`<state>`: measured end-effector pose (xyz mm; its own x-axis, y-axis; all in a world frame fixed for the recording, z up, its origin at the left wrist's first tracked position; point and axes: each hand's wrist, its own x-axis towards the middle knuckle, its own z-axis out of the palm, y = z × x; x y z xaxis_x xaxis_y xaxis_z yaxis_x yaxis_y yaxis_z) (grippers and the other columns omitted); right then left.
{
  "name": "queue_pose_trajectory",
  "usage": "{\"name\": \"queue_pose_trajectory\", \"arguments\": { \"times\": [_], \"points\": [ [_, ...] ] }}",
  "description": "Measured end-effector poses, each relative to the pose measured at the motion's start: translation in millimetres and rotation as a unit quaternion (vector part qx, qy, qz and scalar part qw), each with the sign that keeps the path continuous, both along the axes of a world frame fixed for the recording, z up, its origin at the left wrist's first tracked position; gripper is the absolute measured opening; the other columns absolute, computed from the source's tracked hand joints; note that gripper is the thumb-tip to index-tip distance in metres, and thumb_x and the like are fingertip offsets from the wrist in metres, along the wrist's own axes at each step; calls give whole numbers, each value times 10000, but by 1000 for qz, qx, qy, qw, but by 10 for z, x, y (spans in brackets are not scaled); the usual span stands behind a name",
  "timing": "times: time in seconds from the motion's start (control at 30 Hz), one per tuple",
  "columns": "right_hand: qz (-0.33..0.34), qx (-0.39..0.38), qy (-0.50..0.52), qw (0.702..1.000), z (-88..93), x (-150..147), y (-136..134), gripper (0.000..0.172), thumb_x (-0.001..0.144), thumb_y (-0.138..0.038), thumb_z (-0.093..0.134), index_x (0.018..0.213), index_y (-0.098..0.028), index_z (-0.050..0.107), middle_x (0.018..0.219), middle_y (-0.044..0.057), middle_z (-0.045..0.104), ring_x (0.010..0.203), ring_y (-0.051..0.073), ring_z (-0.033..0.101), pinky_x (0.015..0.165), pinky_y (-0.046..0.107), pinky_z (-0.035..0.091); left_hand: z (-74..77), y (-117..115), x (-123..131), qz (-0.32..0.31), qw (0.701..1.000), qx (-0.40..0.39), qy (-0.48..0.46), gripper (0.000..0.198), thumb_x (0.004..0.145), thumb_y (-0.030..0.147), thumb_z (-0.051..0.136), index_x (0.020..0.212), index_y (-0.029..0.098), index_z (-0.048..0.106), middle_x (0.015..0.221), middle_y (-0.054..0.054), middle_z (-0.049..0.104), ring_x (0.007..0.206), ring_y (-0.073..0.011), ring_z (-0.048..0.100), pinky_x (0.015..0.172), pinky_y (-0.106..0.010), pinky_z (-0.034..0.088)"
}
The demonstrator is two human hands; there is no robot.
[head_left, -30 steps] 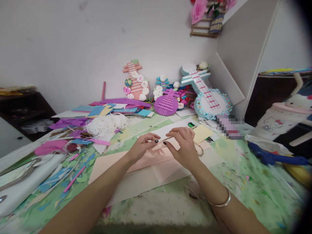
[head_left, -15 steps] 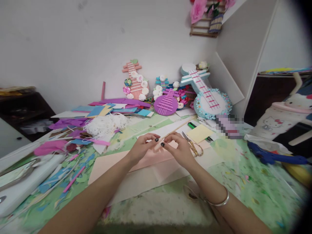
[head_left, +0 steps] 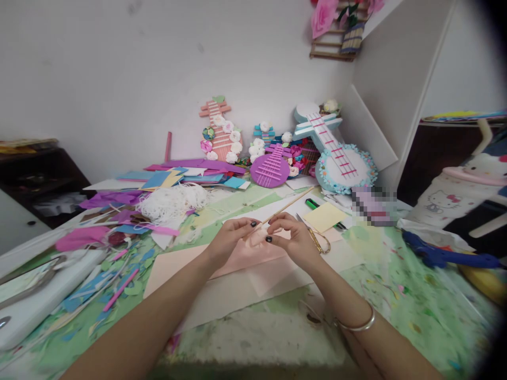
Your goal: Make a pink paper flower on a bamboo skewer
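Stick [head_left: 288, 206] sits pinched in my left hand [head_left: 228, 241], I see, while my right hand [head_left: 293, 240] now parts thumb from fingers, apparently leaving the left to steady it.

A pale, smudged wall [head_left: 138, 68] rises at twelve o'clock in soft light. A dark cabinet [head_left: 65, 174] stands at nine, a wooden rack [head_left: 330, 56] hangs at one, a grey panel [head_left: 400, 68] at two; seemingly dark furniture [head_left: 420, 155], partly hidden, at three.
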<state>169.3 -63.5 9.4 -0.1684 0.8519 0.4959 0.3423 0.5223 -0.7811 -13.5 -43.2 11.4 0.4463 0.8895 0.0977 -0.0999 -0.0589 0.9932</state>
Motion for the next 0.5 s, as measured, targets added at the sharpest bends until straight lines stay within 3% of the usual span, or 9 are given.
{"name": "queue_pose_trajectory", "arguments": {
  "times": [0.3, 0.5],
  "points": [
    [12, -61, 37, 997, 40, -40, -15, 175, 693, -369, 689, 697, -195, 688, 928, 59, 599, 979, 203, 546, 917, 368, 372, 10, -10, 26, 46, 997, 46, 50, 273, 742, 400, 626, 730, 130, 662, 1039, -94, 627, 963, -218, 551, 856, -312, 392],
    [19, -94, 74, 993, -4, -52, 7, 159, 615, -348, 750, 646, -201, 698, 945, 63, 610, 997, 216, 550, 934, 374, 359, 5, -27, 37, 64, 993, 61, 77, 285, 721, 384, 646, 591, 131, 627, 1055, -90, 600, 972, -218, 542, 845, -298, 383]
  ]
}}
